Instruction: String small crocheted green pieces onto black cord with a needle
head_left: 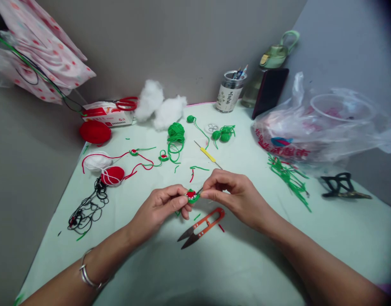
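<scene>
My left hand (165,206) pinches a small round crocheted piece (191,195) with a red middle, a white ring and a green edge. At its right side, my right hand (229,187) is closed on a thin dark needle-like thing (199,191), whose tip touches the piece; its exact kind is too small to tell. Just below both hands lie orange thread snips (203,227), blades toward the left. A yellow-handled crochet hook (208,155) rests beyond my right hand. Short red and green yarn ends (198,168) are scattered nearby.
Green yarn (176,134), stuffing (168,111) and red-handled scissors (127,103) on a box lie at the back. Red yarn (112,175) and tangled black yarn (89,208) are left. A plastic bag (310,127), phone (270,91), pen jar (229,91) and hair claw (340,185) stand right.
</scene>
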Demonstrator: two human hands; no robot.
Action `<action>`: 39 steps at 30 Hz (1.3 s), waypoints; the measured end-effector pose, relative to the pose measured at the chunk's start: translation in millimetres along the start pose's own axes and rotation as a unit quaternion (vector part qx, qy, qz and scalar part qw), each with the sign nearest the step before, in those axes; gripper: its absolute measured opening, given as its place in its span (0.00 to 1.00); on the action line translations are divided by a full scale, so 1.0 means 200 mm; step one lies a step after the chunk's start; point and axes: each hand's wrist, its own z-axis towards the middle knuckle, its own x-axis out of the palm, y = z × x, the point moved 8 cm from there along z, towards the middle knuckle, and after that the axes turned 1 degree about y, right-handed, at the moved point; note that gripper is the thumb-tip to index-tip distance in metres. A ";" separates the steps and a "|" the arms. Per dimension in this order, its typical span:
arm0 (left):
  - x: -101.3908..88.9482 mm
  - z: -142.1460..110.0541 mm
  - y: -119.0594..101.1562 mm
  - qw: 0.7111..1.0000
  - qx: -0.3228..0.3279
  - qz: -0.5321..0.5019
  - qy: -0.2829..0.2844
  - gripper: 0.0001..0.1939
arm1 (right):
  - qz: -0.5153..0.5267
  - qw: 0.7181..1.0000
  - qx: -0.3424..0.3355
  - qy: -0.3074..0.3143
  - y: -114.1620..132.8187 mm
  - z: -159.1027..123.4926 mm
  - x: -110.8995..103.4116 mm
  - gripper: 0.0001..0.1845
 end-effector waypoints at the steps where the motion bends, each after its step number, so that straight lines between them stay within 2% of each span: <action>1: 0.00 0.00 0.00 1.000 0.002 0.002 0.003 0.11 | 0.004 1.000 0.001 0.001 0.00 0.00 0.00 0.07; 5: 0.01 0.00 0.00 1.000 0.002 0.024 -0.010 0.11 | -0.030 1.000 0.007 -0.002 -0.01 -0.01 0.01 0.07; 8: 0.01 -0.01 0.00 0.998 -0.007 0.055 -0.038 0.11 | -0.075 0.997 0.012 -0.009 0.01 -0.02 0.03 0.03; 10: 0.00 -0.01 0.00 0.995 -0.008 0.080 -0.056 0.11 | -0.087 0.996 0.000 -0.011 0.03 -0.04 0.06 0.05; 14: 0.00 -0.01 -0.01 0.991 0.011 0.114 -0.071 0.12 | -0.141 0.987 -0.074 -0.014 0.10 -0.07 0.12 0.04; 17: 0.01 -0.01 -0.01 0.987 0.021 0.143 -0.073 0.12 | -0.243 0.958 -0.150 0.000 0.12 -0.09 0.18 0.07; 19: 0.01 0.00 -0.02 0.984 0.029 0.163 -0.071 0.12 | -0.291 0.941 -0.173 0.013 0.12 -0.10 0.20 0.11; 21: 0.03 0.00 -0.02 0.983 0.032 0.172 -0.062 0.12 | -0.280 0.944 -0.173 0.011 0.13 -0.10 0.20 0.10; 23: 0.03 0.01 -0.02 0.984 0.023 0.171 -0.049 0.11 | -0.179 0.971 -0.157 -0.005 0.17 -0.10 0.15 0.07; 25: 0.04 0.01 0.00 0.987 -0.003 0.159 -0.027 0.11 | 0.003 0.995 -0.098 -0.006 0.17 -0.08 0.09 0.05; 27: 0.04 0.01 0.02 0.989 -0.027 0.142 -0.010 0.11 | 0.193 0.981 -0.011 0.016 0.14 -0.06 0.05 0.05; 29: 0.03 0.01 0.03 0.992 -0.030 0.120 -0.002 0.11 | 0.302 0.953 0.036 0.013 0.12 -0.05 -0.01 0.05; 31: 0.02 0.02 0.03 0.997 -0.024 0.078 0.000 0.11 | 0.330 0.942 0.022 -0.060 0.11 -0.04 -0.15 0.05; 34: 0.00 0.02 0.05 1.000 -0.029 -0.002 0.005 0.10 | 0.307 0.919 -0.045 -0.241 0.10 -0.07 -0.41 0.06; 36: -0.01 0.03 0.06 0.999 -0.031 -0.030 -0.001 0.10 | 0.273 0.902 -0.066 -0.329 0.08 -0.10 -0.52 0.07; 38: -0.03 0.03 0.07 0.999 -0.034 -0.040 -0.010 0.11 | 0.232 0.900 -0.061 -0.365 0.05 -0.12 -0.58 0.07; 39: -0.03 0.03 0.07 0.998 -0.039 -0.045 -0.016 0.11 | 0.205 0.908 -0.049 -0.361 0.02 -0.11 -0.58 0.06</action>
